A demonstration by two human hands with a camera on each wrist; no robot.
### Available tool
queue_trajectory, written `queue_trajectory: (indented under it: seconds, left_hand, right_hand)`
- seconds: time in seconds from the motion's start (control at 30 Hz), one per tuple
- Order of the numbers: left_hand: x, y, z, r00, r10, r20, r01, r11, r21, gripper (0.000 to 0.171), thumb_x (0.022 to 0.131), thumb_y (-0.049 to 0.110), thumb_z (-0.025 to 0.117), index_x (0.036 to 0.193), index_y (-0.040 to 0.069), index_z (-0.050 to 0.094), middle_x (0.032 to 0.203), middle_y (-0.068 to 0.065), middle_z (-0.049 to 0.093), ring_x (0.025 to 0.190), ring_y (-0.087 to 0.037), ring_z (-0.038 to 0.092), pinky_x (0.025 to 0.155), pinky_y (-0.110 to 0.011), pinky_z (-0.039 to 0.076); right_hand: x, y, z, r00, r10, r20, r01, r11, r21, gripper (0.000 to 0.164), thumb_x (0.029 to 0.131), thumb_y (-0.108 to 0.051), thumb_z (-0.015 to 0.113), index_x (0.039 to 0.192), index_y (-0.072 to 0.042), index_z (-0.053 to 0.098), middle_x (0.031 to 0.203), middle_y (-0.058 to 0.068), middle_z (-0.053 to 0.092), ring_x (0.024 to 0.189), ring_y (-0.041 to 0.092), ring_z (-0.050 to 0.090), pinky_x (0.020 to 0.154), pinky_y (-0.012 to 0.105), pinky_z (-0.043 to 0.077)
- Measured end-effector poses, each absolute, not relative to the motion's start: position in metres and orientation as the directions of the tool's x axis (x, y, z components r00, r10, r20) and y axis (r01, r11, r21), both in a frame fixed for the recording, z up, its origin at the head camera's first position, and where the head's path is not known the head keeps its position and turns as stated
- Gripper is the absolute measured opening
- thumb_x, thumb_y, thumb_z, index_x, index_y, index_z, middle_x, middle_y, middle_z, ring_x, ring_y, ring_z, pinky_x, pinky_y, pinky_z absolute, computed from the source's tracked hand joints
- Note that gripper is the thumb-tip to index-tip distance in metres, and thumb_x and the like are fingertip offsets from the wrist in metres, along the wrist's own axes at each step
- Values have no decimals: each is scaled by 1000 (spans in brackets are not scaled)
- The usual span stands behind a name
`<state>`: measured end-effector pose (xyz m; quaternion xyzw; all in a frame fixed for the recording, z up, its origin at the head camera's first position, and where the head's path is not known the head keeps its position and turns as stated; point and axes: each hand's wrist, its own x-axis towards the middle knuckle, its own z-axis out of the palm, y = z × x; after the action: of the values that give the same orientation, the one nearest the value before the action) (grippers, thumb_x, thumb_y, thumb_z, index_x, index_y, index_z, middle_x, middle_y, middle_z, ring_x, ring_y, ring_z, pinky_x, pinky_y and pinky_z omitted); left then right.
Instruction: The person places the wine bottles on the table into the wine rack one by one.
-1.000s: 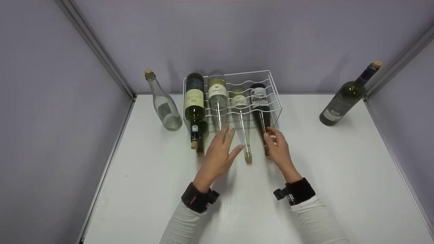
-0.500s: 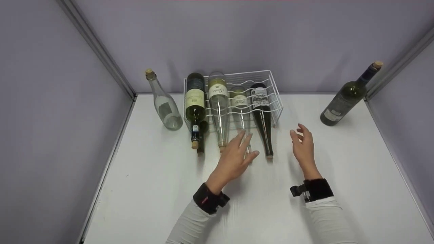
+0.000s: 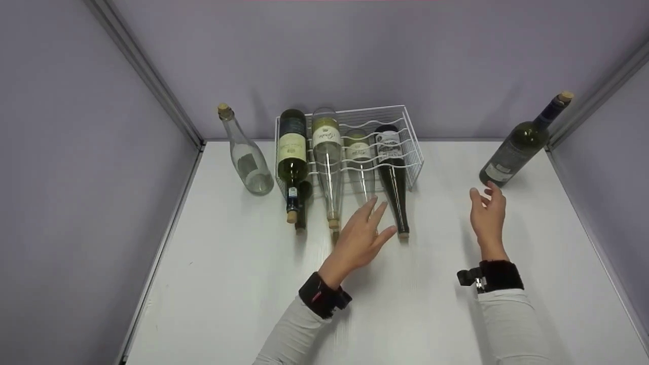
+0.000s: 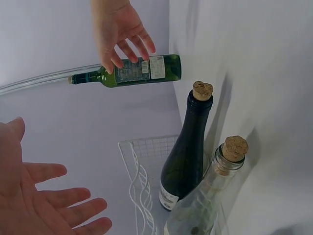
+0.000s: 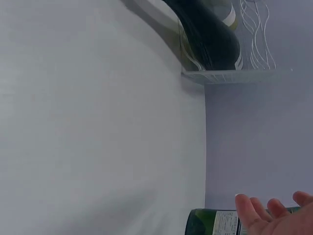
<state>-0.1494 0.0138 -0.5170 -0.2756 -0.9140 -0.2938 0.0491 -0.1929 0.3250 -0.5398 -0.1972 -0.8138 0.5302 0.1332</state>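
Note:
My right hand [image 3: 488,218] is just in front of a dark green wine bottle [image 3: 516,149] that stands upright and corked at the right. Its fingers are parted, slightly bent, and hold nothing; the fingertips are right by the bottle's base in the head view. In the left wrist view that hand overlaps the bottle [image 4: 168,68]. My left hand [image 3: 357,241] has its fingers spread over the neck of a clear bottle [image 3: 361,177] and hides part of it. That bottle lies in a white wire rack [image 3: 413,152], beside a dark bottle [image 3: 393,177] with a pale label.
Another clear bottle [image 3: 326,147] and a green bottle [image 3: 292,147] lie to the left in the rack, with a further dark neck [image 3: 301,218] beneath. A corked clear bottle [image 3: 248,162] stands left of the rack. Grey walls [image 3: 324,56] enclose the white table [image 3: 213,294].
My right hand has let go of the dark bottle's neck in the rack and moved right to the standing bottle. My left hand has shifted right and slightly toward me.

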Motion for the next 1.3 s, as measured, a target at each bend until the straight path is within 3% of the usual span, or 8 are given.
queue_trajectory:
  seconds: [0.27, 0.63, 0.77, 1.03, 1.3]
  left_hand:
    - [-148, 26, -519, -832, 504, 230, 545, 669, 506, 67, 103, 53, 38, 153, 10, 34, 156, -18, 30, 141, -31, 33, 115, -39, 24]
    - [-147, 38, -524, -816, 540, 206, 565, 672, 480, 66, 103, 54, 34, 153, 11, 35, 155, -17, 32, 141, -31, 33, 115, -40, 24]
    - [-147, 40, -525, -822, 537, 188, 551, 668, 500, 66, 103, 55, 33, 154, 13, 33, 156, -15, 30, 141, -30, 32, 115, -43, 24]
    - [-148, 41, -527, -836, 521, 171, 526, 676, 516, 66, 103, 56, 32, 154, 14, 33, 157, -14, 29, 142, -29, 31, 115, -42, 24]
    - [-152, 44, -528, -831, 518, 201, 539, 663, 520, 65, 103, 55, 33, 154, 14, 32, 157, -13, 29, 142, -28, 31, 115, -40, 24]
  right_hand:
    - [-206, 353, -529, -848, 530, 30, 201, 373, -906, 63, 103, -35, 45, 154, -5, 23, 147, 19, 29, 131, 32, 39, 105, 37, 36]
    - [-227, 386, -507, -807, 590, 37, 244, 389, -888, 71, 101, -39, 45, 158, -13, 11, 152, 17, 20, 133, 27, 32, 106, 33, 34]
    - [-235, 394, -501, -814, 580, 24, 247, 383, -890, 77, 101, -41, 45, 159, -15, 3, 157, 15, 10, 139, 26, 27, 111, 32, 28]
    - [-252, 407, -486, -826, 564, -1, 277, 405, -871, 82, 100, -44, 46, 158, -20, -7, 162, 8, -8, 148, 18, -5, 116, 30, 3]
    - [-264, 418, -475, -849, 527, -31, 296, 427, -854, 88, 99, -48, 47, 157, -18, -12, 162, 8, -15, 147, 20, -12, 116, 33, -2]
